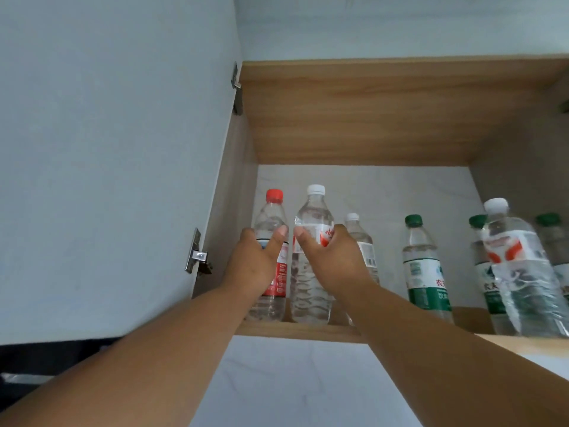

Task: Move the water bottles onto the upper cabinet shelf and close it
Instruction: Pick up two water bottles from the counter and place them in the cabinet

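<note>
The upper cabinet is open, and several water bottles stand on its wooden shelf (308, 330). My left hand (257, 261) grips a red-capped bottle (272, 217) at the shelf's left end. Beside it, my right hand (329, 260) grips a taller white-capped bottle (312, 211). Both bottles are upright with their bases on the shelf near its front edge. A small white-capped bottle (358, 232) stands behind my right hand. Further right are green-capped bottles (423, 266) and a large white-capped one (520, 272).
The pale cabinet door (107, 164) hangs swung open on the left, with two metal hinges (198, 257) on its edge. The cabinet's wooden top panel (369, 118) is overhead. A white tiled wall (292, 380) shows below the shelf.
</note>
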